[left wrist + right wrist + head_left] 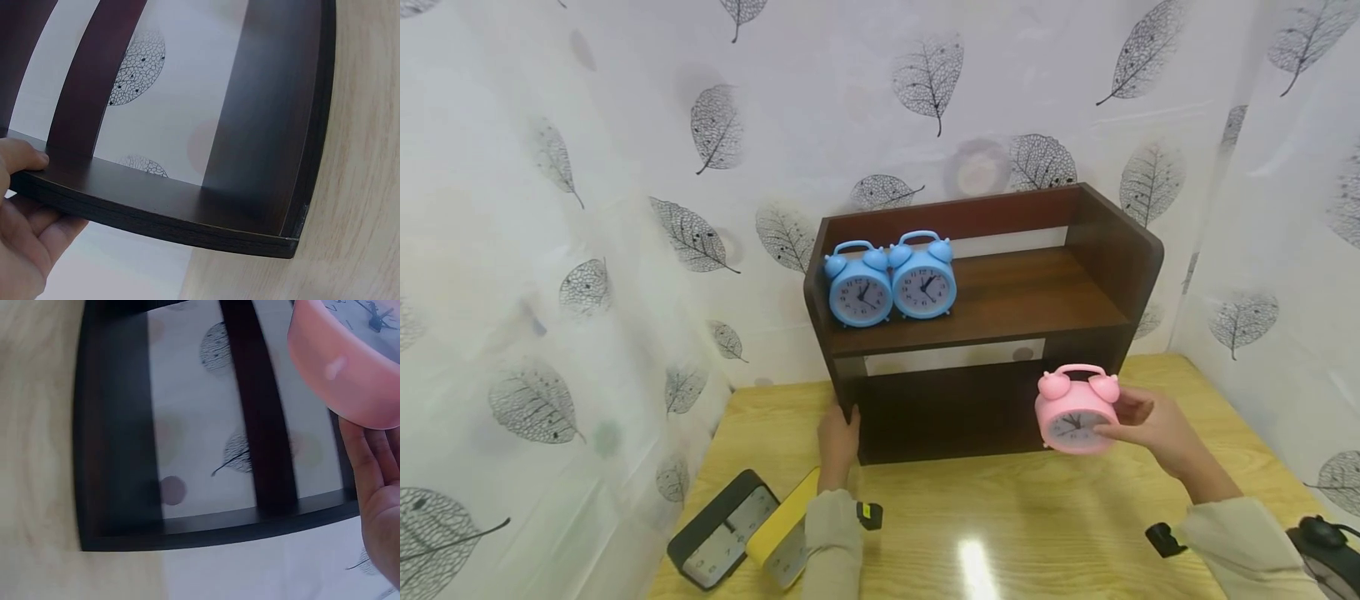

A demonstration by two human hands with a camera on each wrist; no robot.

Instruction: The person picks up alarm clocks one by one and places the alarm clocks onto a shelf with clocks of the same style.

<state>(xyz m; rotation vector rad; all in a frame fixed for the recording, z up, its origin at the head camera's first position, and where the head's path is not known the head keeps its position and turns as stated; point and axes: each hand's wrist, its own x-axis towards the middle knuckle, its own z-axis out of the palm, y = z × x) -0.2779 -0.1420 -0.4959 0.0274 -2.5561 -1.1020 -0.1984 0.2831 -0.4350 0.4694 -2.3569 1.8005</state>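
A dark brown two-tier shelf [1030, 292] stands on the wooden table against the wall. My left hand [838, 442] grips the front edge of its left side panel [144, 200], thumb inside and fingers outside. In my right hand [1161, 433] is a pink twin-bell alarm clock [1077, 412], pinched at its right side with the thumb over the face. The clock is upright, in front of the shelf's lower right part. Two blue twin-bell alarm clocks, one at the left end [859, 292] and one beside it [922, 283], sit on the upper tier, facing forward.
To the left of my left forearm, a black clock [722, 529] and a yellow clock [786, 533] lie on the table [1000, 517]. Another dark round clock [1326, 554] is partly visible at the right edge. Leaf-patterned sheeting [925, 100] covers the walls.
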